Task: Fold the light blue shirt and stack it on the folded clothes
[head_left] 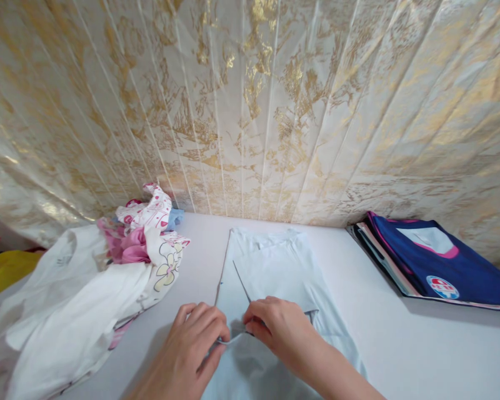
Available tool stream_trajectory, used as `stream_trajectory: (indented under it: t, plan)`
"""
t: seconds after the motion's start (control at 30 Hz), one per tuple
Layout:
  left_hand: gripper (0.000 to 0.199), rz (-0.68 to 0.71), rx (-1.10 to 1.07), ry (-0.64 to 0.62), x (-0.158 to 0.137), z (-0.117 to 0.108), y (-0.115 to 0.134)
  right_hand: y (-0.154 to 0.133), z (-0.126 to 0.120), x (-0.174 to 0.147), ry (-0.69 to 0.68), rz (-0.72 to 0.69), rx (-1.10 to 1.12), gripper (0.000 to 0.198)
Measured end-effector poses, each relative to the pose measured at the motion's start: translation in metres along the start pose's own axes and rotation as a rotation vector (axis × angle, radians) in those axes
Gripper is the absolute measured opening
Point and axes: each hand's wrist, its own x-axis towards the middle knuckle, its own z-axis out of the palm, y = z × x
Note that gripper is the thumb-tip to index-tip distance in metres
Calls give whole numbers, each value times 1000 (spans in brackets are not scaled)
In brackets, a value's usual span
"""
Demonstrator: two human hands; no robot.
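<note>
Pinching a pale blue garment (pixel 270 272), fingers curled closed, left hand (pixel 194 341) and right hand (pixel 281 325) knuckles-up

A pleated cream-and-gold curtain (pixel 250 116) hangs behind a pale white table (pixel 433 355).

Matt, smooth pale blue cloth garment (pixel 281 269), smooth white tabletop (pixel 400 350), creased curtain (pixel 250 111) with glossy gold patches
</note>
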Motion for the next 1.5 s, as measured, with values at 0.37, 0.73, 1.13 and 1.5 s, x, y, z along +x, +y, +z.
stream_trajectory:
  t: [0.37,0.73,1.13,1.5]
  plan:
    - [15,59,-38,-16,0,-2,-1,13,6,-1,-2,-82,-72,35]
    - [9,65,-109,39,1,1,-2,9,3,2,-60,-15,-76,15]
    - [19,-167,-281,4,6,8,-9,7,-1,-2,-32,-67,-131,23]
    - [9,-217,-270,-80,17,11,-14,1,6,-1,97,-71,-110,18]
